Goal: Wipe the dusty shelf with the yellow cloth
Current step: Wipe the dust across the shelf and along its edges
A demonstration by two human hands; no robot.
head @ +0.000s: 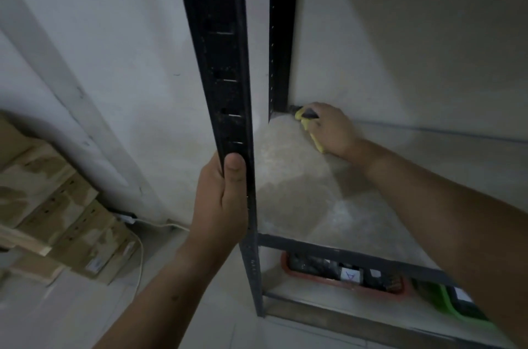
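Head view, looking down at a black metal shelving unit. My left hand point(221, 200) is wrapped around the front upright post point(225, 68), thumb laid flat on its slotted face and the other fingers curled behind it. My right hand point(331, 128) reaches to the far back corner of the dusty shelf point(357, 214), fingers closed over the yellow cloth point(310, 128), which is pressed flat against the shelf board. The cloth shows only along the thumb side of my fingers, its edge touching the foot of the rear upright post point(281, 34). A small dark item sits between the cloth and my fingertips; I cannot tell what it is. On the near side of my fingers, the board carries a paler, rubbed patch amid grey dust. Below my right forearm, on the lower level, lie a red tray point(343, 283) of dark items and a green container point(454, 305). Left of my left wrist, cardboard boxes point(57, 205) are stacked on the floor, with a white cable point(140, 251) beside them.
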